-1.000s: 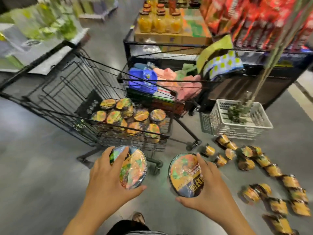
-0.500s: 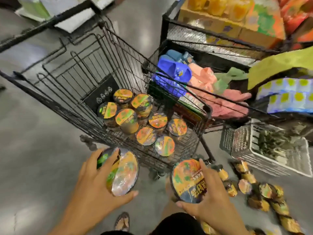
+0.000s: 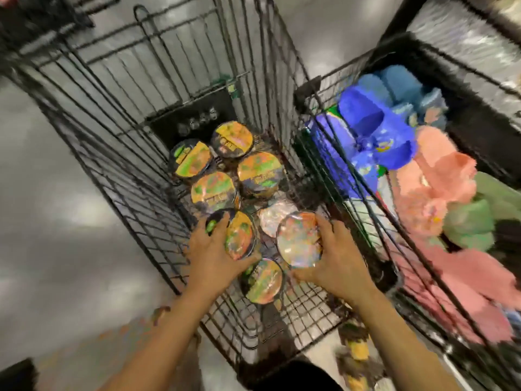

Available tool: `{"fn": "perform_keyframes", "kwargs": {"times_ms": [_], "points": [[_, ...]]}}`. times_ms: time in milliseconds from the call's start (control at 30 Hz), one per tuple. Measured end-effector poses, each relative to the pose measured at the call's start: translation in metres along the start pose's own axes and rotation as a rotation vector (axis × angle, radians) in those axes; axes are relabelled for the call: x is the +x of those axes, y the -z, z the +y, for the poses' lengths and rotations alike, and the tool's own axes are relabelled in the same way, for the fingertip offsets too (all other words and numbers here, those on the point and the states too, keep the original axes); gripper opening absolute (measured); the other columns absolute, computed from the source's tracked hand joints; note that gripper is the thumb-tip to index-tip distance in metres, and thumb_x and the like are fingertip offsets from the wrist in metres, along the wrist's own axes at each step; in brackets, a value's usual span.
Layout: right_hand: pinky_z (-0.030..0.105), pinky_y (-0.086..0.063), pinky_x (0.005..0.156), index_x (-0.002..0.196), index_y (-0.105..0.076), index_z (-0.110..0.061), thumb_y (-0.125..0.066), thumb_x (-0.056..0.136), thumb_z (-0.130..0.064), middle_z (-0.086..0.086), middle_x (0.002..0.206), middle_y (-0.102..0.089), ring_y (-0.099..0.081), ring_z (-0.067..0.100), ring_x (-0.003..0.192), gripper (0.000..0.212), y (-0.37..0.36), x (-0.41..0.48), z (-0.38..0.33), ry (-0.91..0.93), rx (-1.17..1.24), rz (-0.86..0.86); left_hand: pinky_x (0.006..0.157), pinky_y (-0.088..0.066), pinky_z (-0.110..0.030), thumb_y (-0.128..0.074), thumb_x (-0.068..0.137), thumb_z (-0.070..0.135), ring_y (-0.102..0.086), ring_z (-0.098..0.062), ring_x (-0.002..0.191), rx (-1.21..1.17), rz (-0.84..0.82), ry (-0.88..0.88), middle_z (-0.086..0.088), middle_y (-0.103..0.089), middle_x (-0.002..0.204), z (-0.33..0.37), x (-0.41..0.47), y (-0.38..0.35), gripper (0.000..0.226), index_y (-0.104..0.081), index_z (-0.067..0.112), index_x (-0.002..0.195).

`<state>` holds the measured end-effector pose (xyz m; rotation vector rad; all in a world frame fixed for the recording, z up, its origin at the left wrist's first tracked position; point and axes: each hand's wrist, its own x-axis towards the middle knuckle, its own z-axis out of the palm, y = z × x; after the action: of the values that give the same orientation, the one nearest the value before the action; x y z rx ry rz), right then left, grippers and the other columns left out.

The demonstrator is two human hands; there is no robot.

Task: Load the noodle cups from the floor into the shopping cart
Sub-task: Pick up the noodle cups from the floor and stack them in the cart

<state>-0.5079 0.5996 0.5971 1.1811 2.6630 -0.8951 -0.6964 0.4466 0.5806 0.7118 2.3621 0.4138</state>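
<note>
Noodle cups [image 3: 213, 192] – orange-green lids; cart [image 3: 118, 153] – black wire; slippers [image 3: 366, 128] blue, pink.

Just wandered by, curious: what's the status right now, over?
Left hand gripping a cup, right hand gripping another cup, both down inside the cart. Several cups already loaded. Nothing blocking.

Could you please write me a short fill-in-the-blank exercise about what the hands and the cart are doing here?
1. Each hand holds one noodle ____.
2. The left hand and right hand are lowered inside the black wire ____.
3. The fluffy slippers right of the blue ones are ____ in colour.

Missing words: cup; cart; pink
</note>
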Motion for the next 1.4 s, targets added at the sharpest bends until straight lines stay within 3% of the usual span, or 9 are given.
{"fn": "perform_keyframes", "kwargs": {"times_ms": [133, 300, 467, 567, 700, 767, 967, 1167, 1400], "points": [[0.045, -0.054, 0.069, 0.132, -0.043, 0.007, -0.078, 0.053, -0.068, 0.024, 0.109, -0.057, -0.058, 0.043, 0.088, 0.115, -0.031, 0.06, 0.009, 0.11, -0.149, 0.024, 0.116, -0.021, -0.05, -0.071, 0.063, 0.074, -0.009, -0.037, 0.143, 0.102, 0.02, 0.069, -0.012, -0.004, 0.158, -0.01, 0.026, -0.048, 0.112, -0.015, 0.037, 0.152], [0.046, -0.048, 0.085, 0.149, -0.025, -0.005, -0.078, 0.05, -0.072, 0.023, 0.128, -0.045, -0.046, 0.041, 0.113, 0.131, -0.07, 0.104, 0.023, 0.047, -0.139, -0.107, 0.112, -0.02, -0.055, -0.073, 0.058, 0.073, -0.012, -0.039, 0.14, 0.106, 0.111, 0.086, -0.017, -0.012, 0.158, -0.022, 0.043, -0.075, 0.111, -0.028, 0.032, 0.15], [0.05, -0.048, 0.094, 0.152, -0.016, -0.012, -0.073, 0.046, -0.079, 0.023, 0.139, -0.035, -0.039, 0.04, 0.124, 0.137, -0.084, 0.111, 0.025, 0.034, -0.092, -0.12, 0.118, -0.009, -0.051, -0.061, 0.058, 0.084, 0.009, -0.034, 0.145, 0.211, 0.02, 0.137, -0.011, 0.018, 0.159, -0.021, 0.045, -0.079, 0.123, 0.003, 0.036, 0.152], [0.05, -0.042, 0.099, 0.153, -0.014, -0.012, -0.069, 0.043, -0.081, 0.026, 0.142, -0.032, -0.035, 0.042, 0.129, 0.142, -0.074, 0.1, 0.021, -0.034, -0.058, -0.139, 0.119, -0.005, -0.05, -0.052, 0.058, 0.089, 0.014, -0.035, 0.146, 0.173, 0.016, 0.13, -0.014, 0.024, 0.157, -0.022, 0.032, -0.069, 0.125, 0.01, 0.033, 0.152], [0.044, -0.039, 0.105, 0.154, -0.004, -0.012, -0.052, 0.039, -0.091, 0.024, 0.151, -0.026, -0.028, 0.039, 0.138, 0.148, -0.053, 0.083, 0.011, -0.101, -0.095, -0.17, 0.119, -0.008, -0.05, -0.011, 0.054, 0.1, 0.014, -0.034, 0.146, 0.194, 0.04, 0.109, -0.015, 0.026, 0.156, -0.021, 0.01, -0.048, 0.122, 0.005, 0.032, 0.154], [0.043, -0.042, 0.102, 0.154, -0.002, -0.013, -0.055, 0.041, -0.088, 0.025, 0.15, -0.026, -0.031, 0.038, 0.137, 0.146, -0.04, 0.072, 0.002, -0.149, -0.079, -0.176, 0.12, -0.004, -0.048, 0.008, 0.051, 0.098, 0.015, -0.033, 0.146, 0.235, 0.018, 0.094, -0.017, 0.026, 0.156, -0.016, -0.001, -0.035, 0.122, 0.006, 0.031, 0.154], [0.04, -0.04, 0.104, 0.154, -0.007, -0.015, -0.073, 0.062, -0.07, 0.022, 0.147, -0.031, -0.037, 0.035, 0.133, 0.126, -0.016, 0.03, -0.014, -0.171, -0.101, -0.16, 0.12, -0.001, -0.044, -0.039, 0.086, 0.072, 0.009, -0.031, 0.147, 0.273, 0.006, -0.029, -0.01, 0.01, 0.161, -0.006, -0.028, -0.002, 0.09, -0.004, 0.026, 0.155], [0.04, -0.043, 0.097, 0.154, -0.016, -0.024, -0.065, 0.071, -0.069, 0.014, 0.139, -0.042, -0.043, 0.033, 0.126, 0.106, -0.019, -0.032, -0.03, -0.301, -0.091, -0.073, 0.12, -0.003, -0.045, -0.036, 0.088, 0.071, 0.006, -0.033, 0.147, 0.4, -0.08, -0.25, -0.012, 0.004, 0.161, -0.015, -0.031, 0.016, 0.088, 0.001, 0.026, 0.154], [0.033, -0.039, 0.103, 0.152, -0.02, -0.019, -0.061, 0.074, -0.073, 0.011, 0.144, -0.037, -0.039, 0.028, 0.13, 0.104, -0.054, -0.151, -0.084, -0.69, 0.083, 0.158, 0.119, -0.002, -0.047, -0.034, 0.088, 0.073, 0.011, -0.034, 0.147, 0.608, -0.289, -0.65, -0.009, 0.012, 0.161, -0.022, -0.05, 0.038, 0.091, 0.01, 0.028, 0.153]]}}
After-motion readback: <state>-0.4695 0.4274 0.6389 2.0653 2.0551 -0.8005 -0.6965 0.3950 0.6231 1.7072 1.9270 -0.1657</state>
